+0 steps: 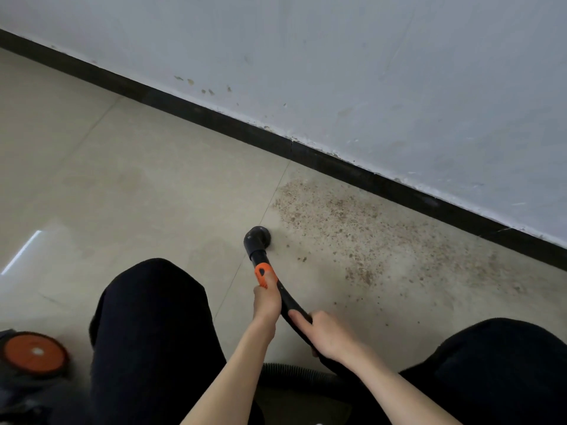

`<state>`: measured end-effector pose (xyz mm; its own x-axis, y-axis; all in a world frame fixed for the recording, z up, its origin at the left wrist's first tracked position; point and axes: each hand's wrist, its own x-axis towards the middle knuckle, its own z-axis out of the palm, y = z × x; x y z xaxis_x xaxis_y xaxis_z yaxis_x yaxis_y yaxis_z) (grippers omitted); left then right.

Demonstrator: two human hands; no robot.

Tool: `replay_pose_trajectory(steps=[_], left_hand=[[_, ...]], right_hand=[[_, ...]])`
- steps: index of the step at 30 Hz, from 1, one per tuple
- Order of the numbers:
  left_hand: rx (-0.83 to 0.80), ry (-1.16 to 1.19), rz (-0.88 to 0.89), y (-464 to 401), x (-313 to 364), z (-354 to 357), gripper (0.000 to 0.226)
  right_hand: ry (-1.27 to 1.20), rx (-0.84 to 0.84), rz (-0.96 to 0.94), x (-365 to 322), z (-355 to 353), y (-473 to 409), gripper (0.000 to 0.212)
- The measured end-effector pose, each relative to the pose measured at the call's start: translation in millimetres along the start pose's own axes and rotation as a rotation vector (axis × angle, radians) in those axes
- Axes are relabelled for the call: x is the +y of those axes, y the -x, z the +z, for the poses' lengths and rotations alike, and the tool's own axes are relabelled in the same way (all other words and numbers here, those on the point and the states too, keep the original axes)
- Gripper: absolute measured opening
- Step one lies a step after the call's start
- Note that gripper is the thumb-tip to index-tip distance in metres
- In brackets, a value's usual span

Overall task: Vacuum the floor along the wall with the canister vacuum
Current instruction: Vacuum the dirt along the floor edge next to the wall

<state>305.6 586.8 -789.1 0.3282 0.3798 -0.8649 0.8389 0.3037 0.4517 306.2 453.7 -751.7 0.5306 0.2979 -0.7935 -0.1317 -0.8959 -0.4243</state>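
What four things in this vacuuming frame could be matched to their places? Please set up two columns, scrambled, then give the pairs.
Column 1:
1. round nozzle
2. left hand
3. right hand
4. brown debris

Column 2:
A. gripping the black tube nearer the body
B. scattered on the floor tile between nozzle and baseboard
C. on the floor at the left edge of the dirty patch
D. holding the tube at its orange section

Pairs: 1-C, 2-D, 3-A, 4-B
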Motion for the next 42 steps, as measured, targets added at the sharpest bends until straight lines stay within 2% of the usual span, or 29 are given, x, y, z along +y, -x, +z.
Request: replay_pose_trajectory(steps=[5,13,16,20,24,28,34,38,42], left_hand=[[-0.013,-0.015,0.003,-2,-5,-6,0.063],[0.298,0.224,-0.045,-17,1,-44,0.062],[0.327,0.294,-0.094,-23,-2,-50,0.064],[0.234,0.315,-0.085,-9,-19,-37,0.066],[0.158,0.251,-0.044,10,-31,-10,0.062],[0.136,0.133,-0.043,28,-32,18,0.062],[0.166,0.12,-0.018,46,-31,46,0.059],[0.19,0.137,-0.043,56,-34,54,0.062],[0.203,0.182,-0.061,66,-52,64,0.06]], right_hand=[[0.024,-0.011,0.03,-5,6,2,0.059],[0.394,-0.162,-0.159,-56,-3,-48,0.074],[0.43,-0.226,-0.191,-60,-7,-61,0.081],[0.351,-0.285,-0.164,-34,-7,-48,0.079],[0.172,-0.24,-0.124,5,0,-18,0.061],[0.086,-0.172,-0.115,35,-1,6,0.063],[-0.098,-0.243,-0.104,56,-14,20,0.066],[-0.112,-0.286,-0.112,63,-21,30,0.07],[-0.022,-0.297,-0.1,73,-27,41,0.069]])
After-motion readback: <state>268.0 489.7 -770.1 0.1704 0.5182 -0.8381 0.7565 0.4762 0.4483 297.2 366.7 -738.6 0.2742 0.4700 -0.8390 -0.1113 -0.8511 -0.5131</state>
